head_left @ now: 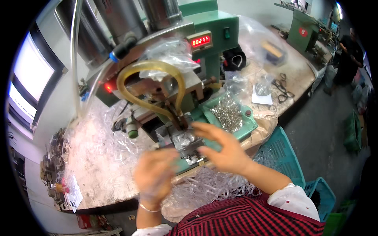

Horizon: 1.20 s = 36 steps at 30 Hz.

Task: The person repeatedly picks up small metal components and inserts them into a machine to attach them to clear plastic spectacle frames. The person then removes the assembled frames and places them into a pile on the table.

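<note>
A green bench press (pixel 185 23) with metal cylinders stands in front of me, a yellow hose (pixel 128 70) looping down to its tooling. My right hand (pixel 226 151) is at the right side of the work spot, thumb and forefinger spread apart, with nothing visible between them. A clear plastic piece (pixel 183 139) lies under the press head, just left of those fingers. Smeared by motion, my left hand (pixel 155 175) is left of and nearer than the work spot; a thin clear strand seems to cross it near the wrist. Its fingers are too blurred to read.
A green tray (pixel 252 128) of small metal parts sits right of the press. Clear plastic strips (pixel 212 183) pile up before me. Scissors (pixel 281 88) lie farther right on the table. Teal baskets (pixel 289 155) stand below the right edge. A person (pixel 348 59) stands at the far right.
</note>
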Motion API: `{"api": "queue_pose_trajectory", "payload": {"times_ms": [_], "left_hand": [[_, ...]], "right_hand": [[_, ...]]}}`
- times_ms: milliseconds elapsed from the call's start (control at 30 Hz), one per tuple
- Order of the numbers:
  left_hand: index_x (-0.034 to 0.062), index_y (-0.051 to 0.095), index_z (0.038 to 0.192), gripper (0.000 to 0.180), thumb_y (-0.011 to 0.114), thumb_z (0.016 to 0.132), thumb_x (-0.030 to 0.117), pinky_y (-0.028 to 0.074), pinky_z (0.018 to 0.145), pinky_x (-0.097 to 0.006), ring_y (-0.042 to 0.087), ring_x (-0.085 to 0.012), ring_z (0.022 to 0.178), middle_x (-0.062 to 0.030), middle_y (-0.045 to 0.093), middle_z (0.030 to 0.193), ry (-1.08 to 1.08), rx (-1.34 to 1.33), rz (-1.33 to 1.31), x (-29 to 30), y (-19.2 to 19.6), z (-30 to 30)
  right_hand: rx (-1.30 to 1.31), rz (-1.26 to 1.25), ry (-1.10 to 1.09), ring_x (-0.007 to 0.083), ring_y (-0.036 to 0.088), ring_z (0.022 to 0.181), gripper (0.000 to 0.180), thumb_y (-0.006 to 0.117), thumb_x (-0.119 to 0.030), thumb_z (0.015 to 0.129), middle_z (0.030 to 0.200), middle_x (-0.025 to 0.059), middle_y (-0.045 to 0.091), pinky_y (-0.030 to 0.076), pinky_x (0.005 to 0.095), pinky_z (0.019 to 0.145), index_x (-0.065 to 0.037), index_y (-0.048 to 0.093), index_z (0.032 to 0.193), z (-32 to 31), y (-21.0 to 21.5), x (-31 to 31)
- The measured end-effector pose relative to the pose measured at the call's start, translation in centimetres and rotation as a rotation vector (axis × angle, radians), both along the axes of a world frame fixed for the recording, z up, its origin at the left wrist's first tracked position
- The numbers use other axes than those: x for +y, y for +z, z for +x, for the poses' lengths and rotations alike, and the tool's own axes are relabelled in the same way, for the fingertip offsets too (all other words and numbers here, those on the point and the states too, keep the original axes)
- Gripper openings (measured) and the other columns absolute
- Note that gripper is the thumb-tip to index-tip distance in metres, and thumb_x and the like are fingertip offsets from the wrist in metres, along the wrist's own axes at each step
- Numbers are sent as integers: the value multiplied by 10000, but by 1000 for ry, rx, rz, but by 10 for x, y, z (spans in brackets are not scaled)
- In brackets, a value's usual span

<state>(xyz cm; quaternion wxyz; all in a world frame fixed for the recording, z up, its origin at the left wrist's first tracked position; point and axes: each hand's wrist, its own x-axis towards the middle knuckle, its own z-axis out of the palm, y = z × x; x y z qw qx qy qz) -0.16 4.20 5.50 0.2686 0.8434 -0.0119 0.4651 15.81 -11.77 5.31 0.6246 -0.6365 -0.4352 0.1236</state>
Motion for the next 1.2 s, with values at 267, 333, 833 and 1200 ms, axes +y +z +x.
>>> {"api": "queue_pose_trajectory", "payload": {"times_ms": [267,333,833,1200], "left_hand": [[110,707,1037,405,690,640,30,501,856,-442,568,-252,834,-76,664,1083,106,262,483,-47,11,30],[101,706,1031,399,688,640,22,499,858,-446,572,-249,834,-80,663,1082,183,295,482,-53,10,26],[80,703,1123,466,647,676,-36,456,916,-444,589,-297,950,-145,649,1187,43,307,209,-47,-7,8],[-39,634,1153,422,625,911,307,517,823,-335,659,-296,984,-240,674,1038,833,640,15,156,-82,-26]], "right_hand": [[-608,-315,-639,314,577,883,178,742,-133,733,858,104,637,455,419,830,-40,681,872,82,-104,-38],[-576,-245,-636,312,575,871,135,742,-123,734,838,98,630,456,414,790,-46,668,817,92,-97,-18],[-140,-138,-598,299,634,855,163,684,-177,805,875,128,686,503,374,788,-71,721,923,99,-107,13],[-202,-65,-491,287,635,903,177,670,-143,804,911,98,688,502,385,816,-79,726,960,76,-106,-6]]}}
